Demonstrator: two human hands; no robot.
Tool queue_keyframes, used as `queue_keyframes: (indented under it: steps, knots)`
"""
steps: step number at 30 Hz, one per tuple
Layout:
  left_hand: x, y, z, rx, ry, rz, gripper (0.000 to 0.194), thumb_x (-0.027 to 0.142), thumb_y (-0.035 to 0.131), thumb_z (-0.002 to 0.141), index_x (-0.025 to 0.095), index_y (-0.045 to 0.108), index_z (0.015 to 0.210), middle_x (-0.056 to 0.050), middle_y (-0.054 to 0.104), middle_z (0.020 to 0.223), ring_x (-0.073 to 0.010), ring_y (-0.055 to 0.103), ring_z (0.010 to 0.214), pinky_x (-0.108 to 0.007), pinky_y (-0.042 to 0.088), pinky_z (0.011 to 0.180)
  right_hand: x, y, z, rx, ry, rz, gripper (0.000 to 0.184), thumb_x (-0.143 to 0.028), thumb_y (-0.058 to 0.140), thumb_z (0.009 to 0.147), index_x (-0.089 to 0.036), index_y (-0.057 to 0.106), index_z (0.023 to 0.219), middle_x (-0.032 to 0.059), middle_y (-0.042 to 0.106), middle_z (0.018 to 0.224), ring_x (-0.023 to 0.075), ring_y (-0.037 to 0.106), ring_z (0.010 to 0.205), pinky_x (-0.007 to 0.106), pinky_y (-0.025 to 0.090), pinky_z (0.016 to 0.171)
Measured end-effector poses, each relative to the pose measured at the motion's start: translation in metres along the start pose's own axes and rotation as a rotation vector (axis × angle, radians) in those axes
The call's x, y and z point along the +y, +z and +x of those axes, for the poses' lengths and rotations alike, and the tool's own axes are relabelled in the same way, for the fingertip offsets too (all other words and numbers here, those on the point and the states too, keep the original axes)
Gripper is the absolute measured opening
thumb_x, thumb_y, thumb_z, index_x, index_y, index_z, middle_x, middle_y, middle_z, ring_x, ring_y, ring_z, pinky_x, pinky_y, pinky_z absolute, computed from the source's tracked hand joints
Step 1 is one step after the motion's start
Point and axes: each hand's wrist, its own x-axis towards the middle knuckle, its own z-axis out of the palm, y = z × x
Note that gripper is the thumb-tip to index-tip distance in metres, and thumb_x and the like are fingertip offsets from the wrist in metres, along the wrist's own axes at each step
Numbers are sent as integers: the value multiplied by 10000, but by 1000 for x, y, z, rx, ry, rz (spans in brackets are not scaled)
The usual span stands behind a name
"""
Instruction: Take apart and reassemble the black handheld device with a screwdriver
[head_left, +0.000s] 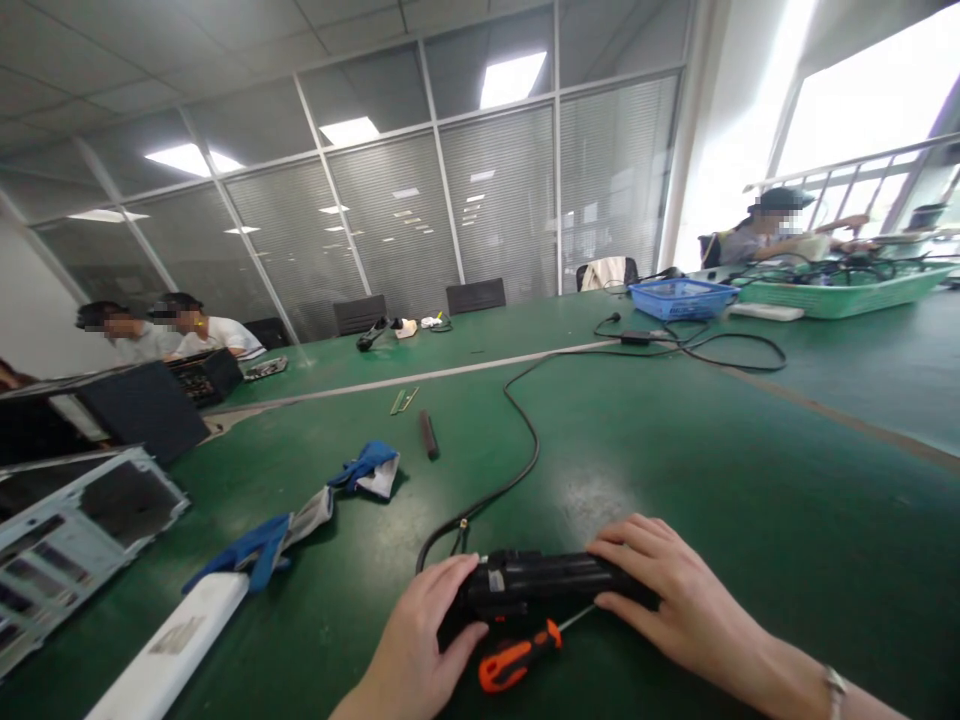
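- Holding one end of a long black device [555,577] is the left hand [424,635], thumb on the near side, fingers over the far side.
- Over at the other end, the right hand [675,580] has its fingers across the top and its thumb along the near edge; both hands are curled around the piece.
- And the device sits low at the near side of the green table [637,440], right between those hands; whether it touches the surface, I cannot tell.
- Just in front of it, an orange-and-black screwdriver [517,662], shaft pointing toward the right thumb!
- Away from the left end winds a black cord [535,440], up to a small black block [635,338] near the blue basket [679,308].
- Out left, blue-and-grey gloves [371,465] lie crumpled beyond a white bar [180,640].
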Motion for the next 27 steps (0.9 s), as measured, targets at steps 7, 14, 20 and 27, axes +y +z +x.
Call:
queue_keyframes:
  steps: [7, 14, 20, 27]
  knots:
    - [1, -3, -1, 2, -41, 5, 604, 278, 720, 768, 347, 517, 1333, -61, 638, 1255, -290, 623, 1123, -443, 523, 982, 8, 8, -3, -5, -90, -20, 361, -402, 636, 852, -339, 616, 1207, 60, 665, 1098, 273, 603, 1008, 437, 505, 895]
    - [18, -8, 9, -60, -106, -86, 578, 276, 737, 751, 290, 551, 1299, -63, 627, 1261, -280, 593, 1147, -431, 487, 1016, 20, 3, -2, -38, -107, -27, 374, -414, 640, 854, -328, 597, 1216, 70, 650, 1120, 274, 593, 1022, 432, 500, 887]
    - [14, -2, 11, -48, -79, -111, 536, 320, 736, 761, 248, 573, 1267, -75, 632, 1248, -278, 582, 1159, -439, 455, 1035, 18, -2, 0, -78, -78, -26, 374, -459, 618, 859, -326, 623, 1209, 72, 660, 1115, 270, 603, 1005, 458, 472, 915]
    - [14, -1, 13, -29, -29, -110, 478, 297, 730, 775, 213, 597, 1227, -96, 643, 1231, -276, 587, 1151, -449, 458, 1023, 13, -4, -4, -52, -88, -32, 348, -444, 588, 889, -270, 635, 1187, 80, 655, 1127, 254, 580, 1038, 441, 450, 935]
